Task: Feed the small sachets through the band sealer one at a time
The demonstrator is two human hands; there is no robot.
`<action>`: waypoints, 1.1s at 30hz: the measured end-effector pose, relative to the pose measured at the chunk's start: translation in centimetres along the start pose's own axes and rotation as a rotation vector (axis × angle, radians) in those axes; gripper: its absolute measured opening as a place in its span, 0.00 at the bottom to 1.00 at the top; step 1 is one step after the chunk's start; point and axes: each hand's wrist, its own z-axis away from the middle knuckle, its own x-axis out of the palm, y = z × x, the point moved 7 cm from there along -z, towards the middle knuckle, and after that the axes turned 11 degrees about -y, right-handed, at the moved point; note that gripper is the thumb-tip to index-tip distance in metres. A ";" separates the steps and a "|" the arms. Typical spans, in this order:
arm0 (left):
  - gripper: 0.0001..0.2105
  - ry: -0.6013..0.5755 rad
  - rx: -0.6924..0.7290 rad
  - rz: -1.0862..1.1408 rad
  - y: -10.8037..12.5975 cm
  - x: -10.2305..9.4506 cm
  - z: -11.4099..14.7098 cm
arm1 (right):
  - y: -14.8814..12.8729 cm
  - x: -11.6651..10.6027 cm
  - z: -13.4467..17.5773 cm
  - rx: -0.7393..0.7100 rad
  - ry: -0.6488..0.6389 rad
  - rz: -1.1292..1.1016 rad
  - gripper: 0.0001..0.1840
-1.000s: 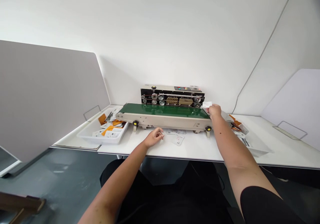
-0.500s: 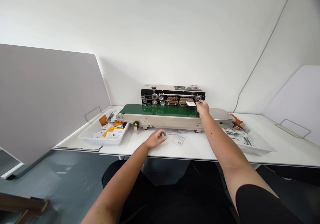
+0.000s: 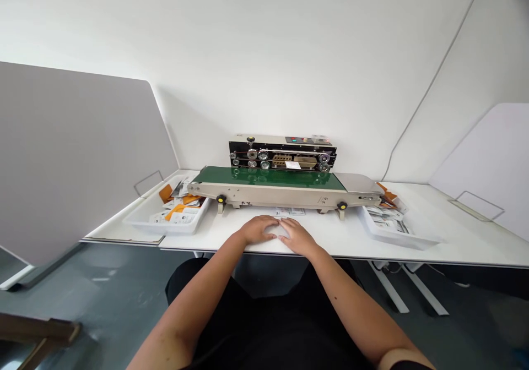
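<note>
Left hand [image 3: 259, 229] and right hand [image 3: 298, 238], fingers curved, sit close together below centre frame; whether they grip anything is unclear. Flat packets [image 3: 296, 212] lie just above on the white surface [image 3: 336, 237]; light edge holds should avoid creasing

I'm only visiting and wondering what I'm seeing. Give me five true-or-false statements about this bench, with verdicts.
1. The conveyor belt is green. True.
2. The right hand lies on the belt. False: the right hand is at the table, in front of the conveyor.
3. A small white packet is at the front of the machine. True.
4. Only the left bin holds packets. False: the right bin holds packets too.
5. The left hand is close to the right hand. True.
</note>
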 end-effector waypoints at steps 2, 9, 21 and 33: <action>0.25 -0.002 0.016 0.018 -0.1 0.1 -0.1 | 0.0 -0.2 0.0 -0.026 0.011 -0.033 0.34; 0.22 0.013 -0.060 0.007 -1.0 0.2 -0.3 | 0.5 -1.0 0.8 0.012 0.079 -0.046 0.33; 0.23 0.042 -0.072 0.024 -1.0 -0.1 -0.2 | 2.2 -2.7 2.1 0.143 0.359 -0.278 0.16; 0.24 -0.033 -0.067 0.500 -1.2 -0.4 0.2 | 0.7 1.0 -1.9 0.073 -0.095 -0.913 0.19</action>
